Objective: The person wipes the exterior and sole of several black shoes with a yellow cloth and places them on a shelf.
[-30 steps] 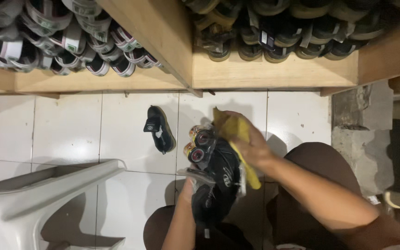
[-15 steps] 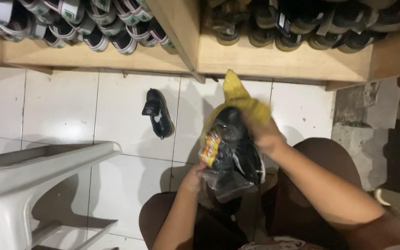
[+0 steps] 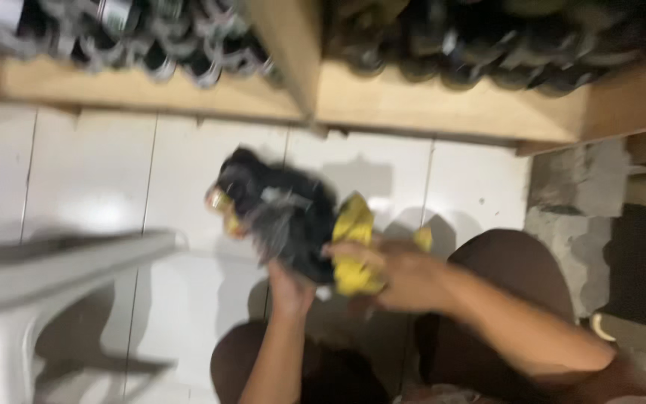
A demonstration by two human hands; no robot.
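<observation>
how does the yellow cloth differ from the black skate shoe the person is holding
The soft yellow cloth is bright, small and crumpled in the right hand. The black skate shoe is dark, bulkier and stiff-looking, propped from below by the left hand. Both are blurred and held above the white tiled floor.

Heavy motion blur smears everything; dim, warm light, glare on the white floor tiles (image 3: 91,217), soft shadows below.
</observation>
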